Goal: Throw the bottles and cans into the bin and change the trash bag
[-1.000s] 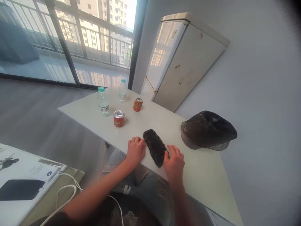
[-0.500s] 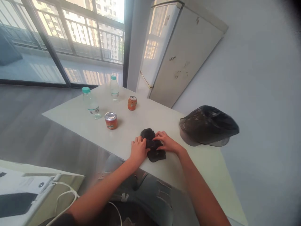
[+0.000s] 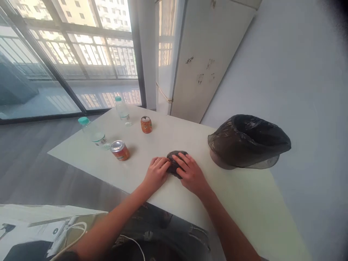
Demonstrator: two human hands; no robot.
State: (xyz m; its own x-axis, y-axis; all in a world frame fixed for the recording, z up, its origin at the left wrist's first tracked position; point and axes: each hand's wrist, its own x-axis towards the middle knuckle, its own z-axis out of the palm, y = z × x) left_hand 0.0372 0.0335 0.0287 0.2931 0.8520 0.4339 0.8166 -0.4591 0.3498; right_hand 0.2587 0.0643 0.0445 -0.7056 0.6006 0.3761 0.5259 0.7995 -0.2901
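Note:
A crumpled black plastic bag (image 3: pixel 173 169), bunched into a small bundle, lies on the white table (image 3: pixel 163 206) in front of me. My left hand (image 3: pixel 157 171) grips its left edge, fingers curled and close together. Over its top and right side bends my right hand (image 3: pixel 192 174), fingertips pressing into the plastic. Part of the bundle is hidden under the fingers. To the right stands a bin (image 3: pixel 221 162) lined with a black bag (image 3: pixel 231 146), whose mouth gapes at the top.
Left of my hands are two orange cans, one nearer (image 3: pixel 120 152) and one farther (image 3: pixel 146 125). Two clear bottles with green caps, a near one (image 3: pixel 95 135) and a far one (image 3: pixel 123 113), stand by them. A fridge (image 3: pixel 201 65) rises behind the table. White cables (image 3: pixel 78 226) hang at lower left.
The black bag has been gathered from a longer spread shape into a compact bundle. My right hand has moved over its top. The view has shifted, showing more of the bin's lined opening.

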